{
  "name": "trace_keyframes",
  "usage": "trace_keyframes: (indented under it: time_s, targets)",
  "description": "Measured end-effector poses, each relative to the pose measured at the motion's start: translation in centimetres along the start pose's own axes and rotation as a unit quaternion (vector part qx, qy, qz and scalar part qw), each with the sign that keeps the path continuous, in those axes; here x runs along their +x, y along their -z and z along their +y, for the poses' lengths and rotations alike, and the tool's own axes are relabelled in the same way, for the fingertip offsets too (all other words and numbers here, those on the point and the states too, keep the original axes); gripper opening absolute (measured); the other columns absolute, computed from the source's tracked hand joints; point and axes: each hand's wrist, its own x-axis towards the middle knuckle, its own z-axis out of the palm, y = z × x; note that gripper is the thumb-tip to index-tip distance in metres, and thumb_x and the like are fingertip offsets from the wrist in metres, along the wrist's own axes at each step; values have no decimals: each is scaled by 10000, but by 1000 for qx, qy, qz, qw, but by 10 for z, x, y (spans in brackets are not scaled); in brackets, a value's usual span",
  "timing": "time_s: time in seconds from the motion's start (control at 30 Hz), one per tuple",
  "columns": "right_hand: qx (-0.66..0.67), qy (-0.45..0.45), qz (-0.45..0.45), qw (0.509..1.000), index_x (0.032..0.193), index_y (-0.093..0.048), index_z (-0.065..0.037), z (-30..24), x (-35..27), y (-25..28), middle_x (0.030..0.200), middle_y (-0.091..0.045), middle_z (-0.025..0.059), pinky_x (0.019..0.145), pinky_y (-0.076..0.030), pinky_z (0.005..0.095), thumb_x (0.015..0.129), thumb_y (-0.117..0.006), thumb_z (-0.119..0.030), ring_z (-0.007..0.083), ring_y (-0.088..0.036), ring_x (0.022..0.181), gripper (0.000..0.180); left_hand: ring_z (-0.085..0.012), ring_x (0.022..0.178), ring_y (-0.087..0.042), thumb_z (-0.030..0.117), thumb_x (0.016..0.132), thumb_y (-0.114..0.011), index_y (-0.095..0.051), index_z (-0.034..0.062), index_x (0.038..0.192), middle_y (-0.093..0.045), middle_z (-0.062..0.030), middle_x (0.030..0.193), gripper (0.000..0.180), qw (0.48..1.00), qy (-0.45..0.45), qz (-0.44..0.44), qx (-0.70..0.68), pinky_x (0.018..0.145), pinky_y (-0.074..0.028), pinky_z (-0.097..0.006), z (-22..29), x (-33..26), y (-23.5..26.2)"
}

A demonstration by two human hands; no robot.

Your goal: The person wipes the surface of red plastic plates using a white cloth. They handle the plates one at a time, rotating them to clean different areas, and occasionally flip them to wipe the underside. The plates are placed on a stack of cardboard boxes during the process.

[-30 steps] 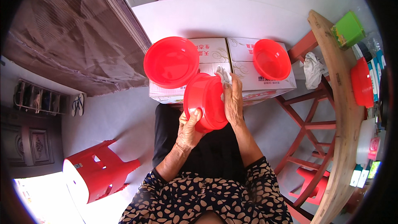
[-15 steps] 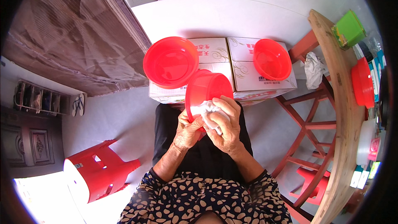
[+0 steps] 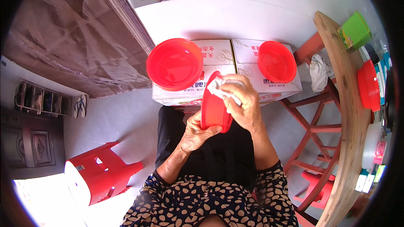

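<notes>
A red plastic bowl (image 3: 211, 111) is tipped on its side over my lap. My left hand (image 3: 195, 134) grips its lower part, thumb on the outer wall and the other fingers partly hidden behind it. My right hand (image 3: 244, 103) holds a crumpled white cloth (image 3: 223, 89) against the bowl's upper part, by the rim. Beyond the hands, a larger red basin (image 3: 174, 64) and a second red bowl (image 3: 277, 62) stand on two white cardboard boxes (image 3: 219, 54).
On the right runs a wooden tabletop (image 3: 351, 113) with a green box (image 3: 354, 31) and a red container (image 3: 368, 85). A reddish wooden frame (image 3: 311, 128) stands below, a white rag (image 3: 319, 72) hanging there. A red stool (image 3: 103, 172) lies on the floor at left, near slippers (image 3: 80, 106).
The bowl has turned more edge-on and upright. My right hand has slid up and right with the cloth to the bowl's top, while my left hand has shifted slightly lower on it.
</notes>
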Motion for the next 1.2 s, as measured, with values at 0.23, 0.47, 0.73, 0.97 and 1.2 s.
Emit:
trace_keyframes:
  time_s: [0.23, 0.47, 0.73, 0.97, 1.2]
  targets:
    - [-141, 161, -61, 975, 922, -651, -122, -35, -24, -18, 1076, -576, 33, 901, -367, 405, 671, -723, -134, 251, -548, 1032, 261, -70, 914, -561, 112, 777, -777, -602, 59, 1084, -622, 14, 1007, 357, 998, -30, 53, 10, 803, -484, -261, -4, 3, 4]
    - [-119, 113, -69, 984, 873, -639, -133, -31, 6, 2, 1022, -597, 18, 889, -364, 386, 684, -703, -79, 229, -546, 1021, 207, -58, 885, -570, 28, 772, -757, -667, 52, 1019, -660, 17, 962, 264, 1000, 25, -15, 5, 800, -488, -243, 1, -3, 1]
    - [-6, -94, -80, 992, 957, -629, 18, 34, 22, 20, 1024, -613, 132, 794, -496, 312, 783, -573, 40, 230, -620, 919, 184, -60, 895, -556, 26, 774, -755, -661, 44, 1036, -639, 25, 968, 279, 996, 24, -73, 36, 827, -461, -243, -6, -6, 5]
    - [-42, 91, -76, 992, 921, -641, -55, -20, 2, 11, 1021, -601, 92, 804, -452, 389, 724, -651, -41, 261, -588, 949, 198, -61, 902, -567, 6, 772, -750, -661, 50, 1036, -652, 21, 967, 282, 996, 44, -68, 34, 833, -473, -254, -6, -7, 9]
    - [-108, 121, -106, 981, 898, -667, -118, -27, -4, 11, 1098, -585, 49, 927, -370, 421, 692, -697, -95, 260, -525, 1075, 209, -51, 867, -568, 5, 777, -746, -671, 50, 980, -656, 26, 924, 221, 991, 79, -94, 52, 784, -476, -237, -7, -7, 19]
